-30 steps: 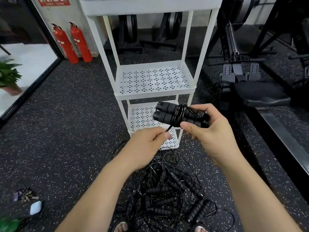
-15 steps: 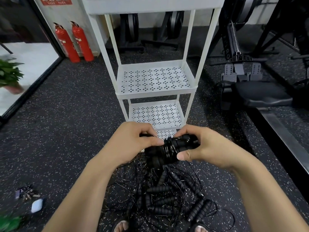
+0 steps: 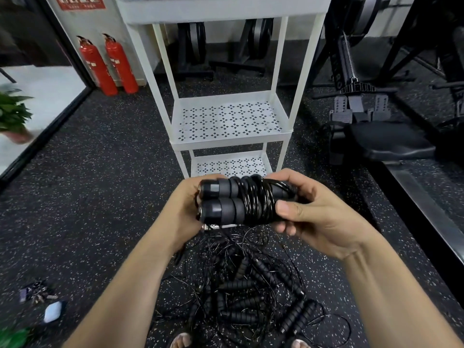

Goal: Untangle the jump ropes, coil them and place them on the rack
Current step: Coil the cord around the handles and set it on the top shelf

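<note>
Head view. A black jump rope bundle [image 3: 241, 202], two foam handles side by side with cable wound round their middle, is held in the air in front of the white perforated-metal rack [image 3: 231, 143]. The left hand [image 3: 180, 214] grips the capped handle ends. The right hand [image 3: 324, 217] grips the opposite end, fingers [image 3: 286, 227] curled underneath and thumb pressed on the coil. A tangled pile of black jump ropes [image 3: 246, 292] lies on the speckled black rubber floor [image 3: 88, 197] below both hands.

Soft, fairly dim indoor light. Daylight washes in at 9 o'clock, where the plant [image 3: 12, 116] is smeared. Wide-angle bending bows the rack [image 3: 298, 79] posts. Glints sit on the rope [image 3: 253, 202] coils. Machines [image 3: 356, 101] at 2 o'clock sink into shadow.
</note>
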A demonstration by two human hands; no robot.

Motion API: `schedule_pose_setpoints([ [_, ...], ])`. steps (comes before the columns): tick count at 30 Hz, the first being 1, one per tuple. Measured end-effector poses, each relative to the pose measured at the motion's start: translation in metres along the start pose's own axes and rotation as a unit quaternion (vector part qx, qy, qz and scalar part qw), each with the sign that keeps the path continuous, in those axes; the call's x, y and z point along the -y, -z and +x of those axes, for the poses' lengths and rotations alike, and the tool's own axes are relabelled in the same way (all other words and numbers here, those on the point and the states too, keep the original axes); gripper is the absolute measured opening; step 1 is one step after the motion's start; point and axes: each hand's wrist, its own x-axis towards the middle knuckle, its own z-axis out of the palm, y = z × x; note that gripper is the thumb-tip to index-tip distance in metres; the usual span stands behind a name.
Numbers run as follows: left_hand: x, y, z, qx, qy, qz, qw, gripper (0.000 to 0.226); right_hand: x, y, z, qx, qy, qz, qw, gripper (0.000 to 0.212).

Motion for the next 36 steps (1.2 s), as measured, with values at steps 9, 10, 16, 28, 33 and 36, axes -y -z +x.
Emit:
schedule_pose_setpoints([
  [9,0.009,-0.028,0.004,0.017,-0.036,0.157,0.987,0.031,-0.008,-0.012,0.015,-0.154,0.106,0.086,0.979,0.039],
  [10,0.011,-0.028,0.004,0.033,-0.035,0.163,0.985,0.028,-0.008,-0.011,0.015,-0.177,0.121,0.083,0.973,0.038],
  [16,0.014,-0.025,0.002,0.105,-0.001,0.217,0.970,0.028,-0.009,0.002,0.015,-0.327,0.204,-0.096,0.918,0.039],
  [28,0.010,0.002,-0.001,0.026,-0.007,0.234,0.972,0.028,-0.018,0.018,0.015,-0.271,0.029,-0.498,0.823,0.041],
  [33,0.014,0.008,0.000,-0.009,-0.044,0.246,0.968,0.022,-0.015,0.017,0.011,-0.105,-0.041,-0.452,0.885,0.040],
  [36,0.017,0.010,0.002,0.000,-0.062,0.243,0.968,0.016,-0.012,0.013,0.006,-0.033,-0.070,-0.380,0.922,0.039],
])
